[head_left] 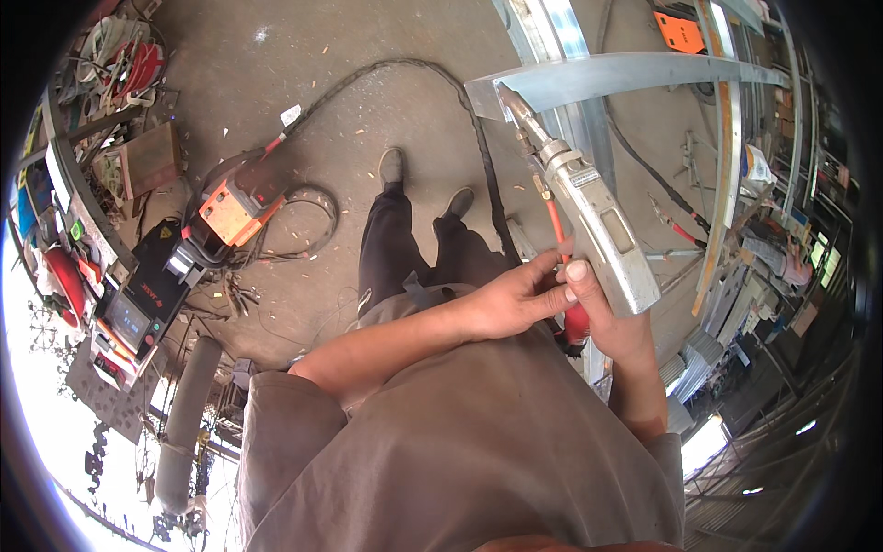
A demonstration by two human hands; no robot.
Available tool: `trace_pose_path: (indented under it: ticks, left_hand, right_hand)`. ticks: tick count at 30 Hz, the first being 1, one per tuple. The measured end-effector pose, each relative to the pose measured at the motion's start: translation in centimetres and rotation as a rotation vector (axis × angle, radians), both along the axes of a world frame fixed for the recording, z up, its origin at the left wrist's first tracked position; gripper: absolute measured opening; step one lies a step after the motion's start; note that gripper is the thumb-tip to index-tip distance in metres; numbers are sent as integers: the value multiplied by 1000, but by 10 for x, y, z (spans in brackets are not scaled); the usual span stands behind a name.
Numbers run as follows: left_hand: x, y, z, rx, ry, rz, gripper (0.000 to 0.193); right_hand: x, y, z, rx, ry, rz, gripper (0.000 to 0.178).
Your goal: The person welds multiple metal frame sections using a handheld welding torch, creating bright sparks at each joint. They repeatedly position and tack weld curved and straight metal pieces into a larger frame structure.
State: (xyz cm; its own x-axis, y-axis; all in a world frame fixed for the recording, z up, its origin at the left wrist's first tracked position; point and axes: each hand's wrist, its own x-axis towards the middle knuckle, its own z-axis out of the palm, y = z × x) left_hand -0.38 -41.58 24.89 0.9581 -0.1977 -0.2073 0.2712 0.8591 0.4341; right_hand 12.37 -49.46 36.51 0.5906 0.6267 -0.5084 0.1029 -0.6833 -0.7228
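A silver handheld welding gun (pixel 602 225) is in my right hand (pixel 612 317), whose thumb presses on its side near the rear end. Its narrow nozzle points up and left, at the end of a galvanized metal beam (pixel 625 72); whether it touches the metal I cannot tell. Beside the gun runs a thin orange hose (pixel 556 221) with a brass fitting. My left hand (pixel 533 290) reaches across my body and closes its fingers around that hose, close to my right thumb. Below the hands shows a red part (pixel 577 324), partly hidden.
An orange-and-black machine (pixel 241 210) with coiled cables stands on the floor at left. A thick black cable (pixel 405 63) arcs across the floor before my feet. Cluttered shelves and a grey cylinder (pixel 187 423) are at left. Long metal profiles (pixel 727 156) and an orange case (pixel 679 32) are at right.
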Motion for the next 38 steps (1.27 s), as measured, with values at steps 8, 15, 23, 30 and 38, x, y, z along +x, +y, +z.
trace_pose_path:
  ticks: [8,15,23,30,38]
  left_hand:
    - [-3,2,-3,50,-38,-16,83]
    - [-4,2,-7,34,-85,-6,78]
    - [-3,5,-7,13,-122,-14,77]
    - [-4,6,-7,37,-128,-35,79]
    - [-5,6,-7,63,-158,4,80]
  right_hand:
    - [-7,-1,1,-65,-2,-40,40]
    - [-10,5,8,-178,60,-54,62]
    - [-11,14,12,-130,-3,-6,56]
    - [-16,15,11,-82,-99,-14,44]
    - [-16,19,12,-85,-53,-21,51]
